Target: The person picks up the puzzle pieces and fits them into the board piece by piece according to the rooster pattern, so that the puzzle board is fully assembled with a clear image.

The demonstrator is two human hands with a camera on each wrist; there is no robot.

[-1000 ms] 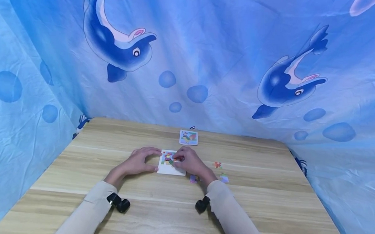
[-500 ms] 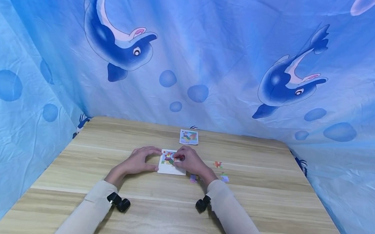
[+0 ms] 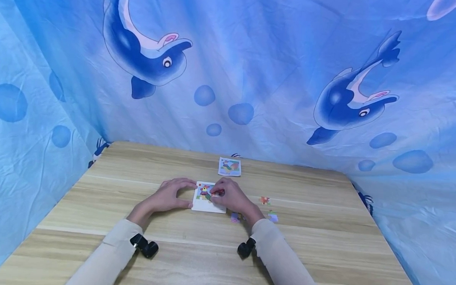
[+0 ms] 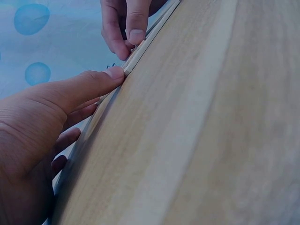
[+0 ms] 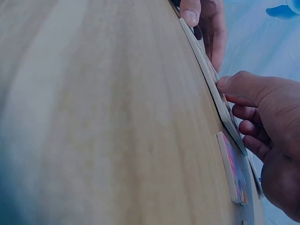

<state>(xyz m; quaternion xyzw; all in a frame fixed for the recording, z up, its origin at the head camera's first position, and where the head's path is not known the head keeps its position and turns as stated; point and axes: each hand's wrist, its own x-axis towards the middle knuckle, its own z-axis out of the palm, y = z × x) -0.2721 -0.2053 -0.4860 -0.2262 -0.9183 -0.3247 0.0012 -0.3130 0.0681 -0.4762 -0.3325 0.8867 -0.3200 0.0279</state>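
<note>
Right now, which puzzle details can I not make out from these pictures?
Head view: part of the puzzle board, and whether the right hand pinches a piece, hidden by that hand.
Head view: whatever lies between the purple piece and the right wrist, mostly covered by that wrist.
Head view: fine details of the picture card, too small.
Left wrist view: the puzzle board's face, seen edge-on.
</note>
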